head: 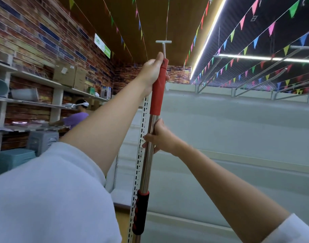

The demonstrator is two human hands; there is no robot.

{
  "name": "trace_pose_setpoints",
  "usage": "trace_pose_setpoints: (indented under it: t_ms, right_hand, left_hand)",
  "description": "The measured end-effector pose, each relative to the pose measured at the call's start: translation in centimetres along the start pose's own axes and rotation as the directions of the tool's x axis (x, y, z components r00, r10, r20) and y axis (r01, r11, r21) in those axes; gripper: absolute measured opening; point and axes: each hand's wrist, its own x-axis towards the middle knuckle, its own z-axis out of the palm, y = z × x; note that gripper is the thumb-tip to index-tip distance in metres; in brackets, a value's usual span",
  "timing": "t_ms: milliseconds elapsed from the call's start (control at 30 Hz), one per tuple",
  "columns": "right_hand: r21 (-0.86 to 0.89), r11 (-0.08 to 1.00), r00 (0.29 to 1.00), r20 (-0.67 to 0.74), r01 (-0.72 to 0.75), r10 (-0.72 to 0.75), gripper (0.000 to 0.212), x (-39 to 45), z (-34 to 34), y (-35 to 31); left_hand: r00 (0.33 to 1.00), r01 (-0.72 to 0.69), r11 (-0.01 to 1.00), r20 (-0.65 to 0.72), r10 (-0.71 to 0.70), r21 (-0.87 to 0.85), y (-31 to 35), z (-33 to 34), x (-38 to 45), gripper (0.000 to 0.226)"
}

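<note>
I hold the pole (147,163) upright before the white shelving (237,130): left hand (153,72) wrapped round its red sleeve (157,95) near the top, right hand (160,137) gripping the steel shaft below. I'm likely adjusting its length; next I'd slide the sleeve, lower hand steadying.

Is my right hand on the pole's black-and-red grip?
No, the right hand grips the shiny steel shaft above that grip.

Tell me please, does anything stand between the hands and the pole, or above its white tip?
Nothing visible does. The left hand grips the red sleeve of the pole, and the right hand grips it lower down. Above the white T-shaped tip only a thin string hangs close.
</note>
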Motion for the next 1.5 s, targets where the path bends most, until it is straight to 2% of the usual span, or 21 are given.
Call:
trace_pose_setpoints:
  t_ms: [133, 300, 500, 600, 700, 800, 900, 1033, 1133, 1233, 1300, 1367, 1433, 1500]
  right_hand:
    - [-0.022, 1.000, 1.000, -0.007, -0.003, 0.003, 0.027, -0.1, -0.3, 0.1]
    - [-0.015, 1.000, 1.000, 0.002, 0.004, -0.004, 0.034, -0.3, -0.9, -0.4]
    - [0.017, 1.000, 1.000, -0.005, -0.018, 0.019, 0.034, -0.6, -1.2, 0.0]
    - [0.026, 0.999, 0.999, -0.003, -0.042, 0.042, 0.039, -0.4, -1.3, 0.6]
    - [0.011, 0.998, 0.998, -0.011, -0.058, 0.058, 0.038, 0.0, -1.3, 1.6]
    - [0.025, 0.995, 0.995, -0.023, -0.095, 0.096, 0.038, 0.9, -1.5, 2.3]
    - [0.029, 0.990, 0.990, -0.027, -0.139, 0.140, 0.035, 2.2, -1.8, 2.8]
    - [0.037, 0.981, 0.980, -0.047, -0.190, 0.191, 0.030, 3.6, -1.7, 3.8]
    - [0.030, 0.981, 0.979, -0.059, -0.193, 0.195, 0.030, 4.3, -1.8, 4.3]
    - [-0.019, 0.989, 0.983, -0.111, -0.148, 0.145, 0.026, 4.4, -1.5, 5.2]
    - [-0.108, 0.985, 0.983, -0.140, -0.133, 0.118, 0.026, 3.9, -1.3, 6.5]
    - [-0.119, 0.978, 0.980, -0.125, -0.169, 0.154, 0.031, 2.1, -1.5, 8.3]
    - [-0.022, 0.973, 0.970, -0.087, -0.229, 0.226, 0.037, -0.7, -2.3, 10.5]
    - [0.011, 0.951, 0.948, -0.073, -0.310, 0.310, 0.036, -4.3, -3.4, 12.8]
  left_hand:
    - [0.996, -0.012, 0.999, 0.085, 0.016, -0.052, -0.9, -0.6, 0.4, 0.041]
    - [0.998, -0.064, 0.998, -0.002, 0.064, -0.028, -0.7, -0.2, 0.6, 0.042]
    - [0.995, -0.013, 0.998, -0.098, 0.008, -0.058, -1.4, 0.8, 0.6, 0.040]
    - [0.995, -0.077, 0.992, -0.072, 0.071, -0.095, -1.9, 0.6, 0.6, 0.034]
    - [0.997, -0.071, 0.994, -0.046, 0.067, -0.087, -3.6, 0.7, 0.5, 0.045]
    - [0.986, -0.114, 0.990, -0.128, 0.104, -0.078, -5.5, 1.1, 0.8, 0.035]
    - [0.984, -0.042, 0.998, -0.173, 0.034, -0.040, -7.3, 1.2, 1.9, 0.014]
    - [0.982, 0.061, 0.998, -0.178, -0.060, 0.001, -9.9, 1.1, 2.5, 0.020]
    - [0.983, 0.064, 0.998, -0.174, -0.064, -0.009, -10.6, 1.1, 2.0, 0.024]
    - [0.950, 0.024, 0.994, -0.311, 0.009, 0.104, -11.0, 1.3, 0.5, 0.010]
    - [0.905, -0.040, 0.965, -0.400, 0.145, 0.259, -11.6, 1.6, -1.5, 0.018]
    - [0.893, -0.121, 0.929, -0.370, 0.255, 0.349, -12.8, 2.0, -4.1, 0.024]
    - [0.931, -0.117, 0.948, -0.300, 0.208, 0.295, -14.5, 2.8, -6.9, 0.024]
    - [0.966, -0.026, 0.987, -0.248, 0.066, 0.160, -17.1, 4.2, -9.9, 0.023]
